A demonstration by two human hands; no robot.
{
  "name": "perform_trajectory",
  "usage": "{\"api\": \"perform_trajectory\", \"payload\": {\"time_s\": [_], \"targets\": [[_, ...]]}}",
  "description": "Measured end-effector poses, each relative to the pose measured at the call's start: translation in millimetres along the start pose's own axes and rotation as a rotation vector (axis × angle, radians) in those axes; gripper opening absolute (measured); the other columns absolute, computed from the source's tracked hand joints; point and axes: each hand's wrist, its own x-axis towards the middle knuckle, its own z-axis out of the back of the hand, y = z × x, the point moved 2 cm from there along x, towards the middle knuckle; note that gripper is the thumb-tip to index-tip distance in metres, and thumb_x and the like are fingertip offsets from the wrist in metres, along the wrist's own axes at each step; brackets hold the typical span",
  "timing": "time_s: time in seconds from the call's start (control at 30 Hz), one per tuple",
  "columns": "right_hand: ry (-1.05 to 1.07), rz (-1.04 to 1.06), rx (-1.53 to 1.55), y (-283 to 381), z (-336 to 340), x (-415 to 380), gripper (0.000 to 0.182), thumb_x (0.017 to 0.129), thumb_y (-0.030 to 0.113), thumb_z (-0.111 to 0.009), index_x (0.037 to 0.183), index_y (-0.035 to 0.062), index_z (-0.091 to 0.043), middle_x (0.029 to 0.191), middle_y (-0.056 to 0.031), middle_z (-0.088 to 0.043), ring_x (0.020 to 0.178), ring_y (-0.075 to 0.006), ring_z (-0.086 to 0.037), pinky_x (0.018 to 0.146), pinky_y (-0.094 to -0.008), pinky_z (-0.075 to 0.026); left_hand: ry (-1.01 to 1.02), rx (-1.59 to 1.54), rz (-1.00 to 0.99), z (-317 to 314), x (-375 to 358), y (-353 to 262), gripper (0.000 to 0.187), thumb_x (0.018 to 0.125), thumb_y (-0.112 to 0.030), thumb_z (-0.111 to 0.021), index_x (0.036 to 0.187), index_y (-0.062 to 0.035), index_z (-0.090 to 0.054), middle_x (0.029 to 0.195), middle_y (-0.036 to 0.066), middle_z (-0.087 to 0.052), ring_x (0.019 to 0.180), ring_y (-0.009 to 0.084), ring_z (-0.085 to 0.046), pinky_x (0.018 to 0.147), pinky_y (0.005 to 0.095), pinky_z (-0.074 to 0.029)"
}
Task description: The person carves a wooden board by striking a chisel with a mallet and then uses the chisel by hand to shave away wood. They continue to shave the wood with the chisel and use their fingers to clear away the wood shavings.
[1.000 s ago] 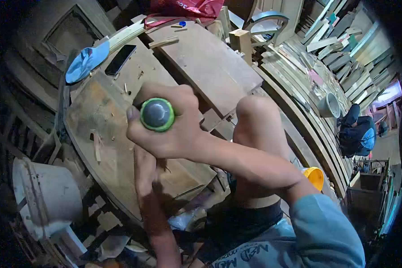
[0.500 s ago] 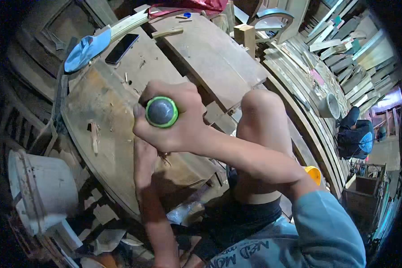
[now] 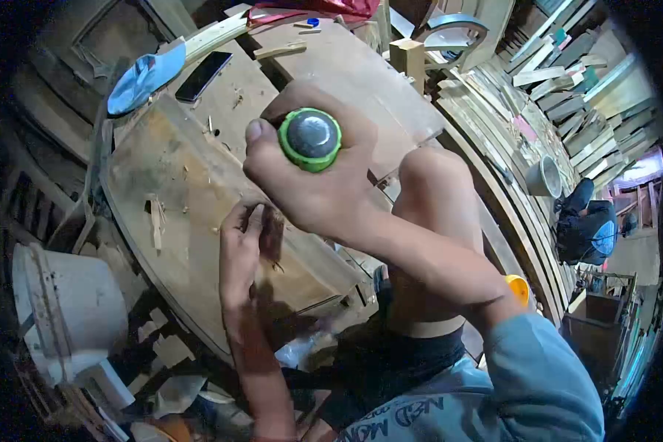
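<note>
above the wooden board [image 3: 169, 184], the right hand [image 3: 313, 180] was clenched around a green-handled tool [image 3: 310, 139], its grey butt end facing the camera; the blade was hidden. below it the left hand [image 3: 239, 254] lay flat on the board, fingers straight, grasping nothing. a phone [image 3: 202, 76] and a blue cap [image 3: 144, 79] lay beyond, well apart.

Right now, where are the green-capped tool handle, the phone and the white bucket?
green-capped tool handle [image 3: 310, 139], head view, grey end face.
phone [image 3: 202, 76], head view, middle of dark screen.
white bucket [image 3: 74, 317], head view, outer wall.
</note>
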Motion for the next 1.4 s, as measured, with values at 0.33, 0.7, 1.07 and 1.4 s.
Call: {"api": "perform_trajectory", "payload": {"time_s": [0.33, 0.7, 1.07, 1.4], "targets": [[-0.014, 0.024, 0.046, 6, 11, 2, 0.012, 0.079, 0.002, -0.063, 0.069, 0.0014, -0.055, 0.06, 0.0003, -0.053, 0.054, -0.0045, -0.047, 0.049, -0.0214, -0.036, -0.055, 0.236, 0.02, -2, 1, 7, 0.012, 0.092, -0.005, -0.052, 0.091, -0.0029, -0.063, 0.074, 0.001, -0.059, 0.058, 0.0057, -0.049, 0.048, 0.0233, -0.037], [-0.104, -0.355, 0.127, -6, 25, 5, 0.016, 0.073, 0.008, -0.068, 0.068, 0.0015, -0.053, 0.055, -0.004, -0.052, 0.051, -0.0075, -0.049, 0.048, -0.0253, -0.04, 0.044, 0.149, 0.01, -2, 5, 9, 0.012, 0.091, -0.009, -0.056, 0.099, -0.0041, -0.063, 0.078, -0.001, -0.058, 0.063, 0.0052, -0.05, 0.056, 0.0213, -0.042], [-0.084, -0.313, 0.057, -6, 31, 1, 0.016, 0.078, 0.007, -0.067, 0.071, 0.0005, -0.055, 0.06, -0.0029, -0.054, 0.056, -0.0074, -0.049, 0.051, -0.0241, -0.038, -0.164, 0.44, -0.243, -7, 2, 8, 0.019, 0.091, -0.013, -0.058, 0.108, -0.0033, -0.057, 0.086, 0.01, -0.061, 0.076, 0.0204, -0.058, 0.073, 0.0349, -0.047], [0.01, -0.37, 0.097, -11, 23, -10, 0.021, 0.081, 0.01, -0.068, 0.07, 0.0002, -0.053, 0.057, -0.002, -0.05, 0.053, -0.007, -0.045, 0.049, -0.0252, -0.036, -0.408, 0.47, -0.254, 3, 0, 10, 0.019, 0.091, -0.01, -0.055, 0.109, -0.0022, -0.055, 0.089, 0.014, -0.061, 0.08, 0.0274, -0.059, 0.075, 0.0377, -0.047]]}}
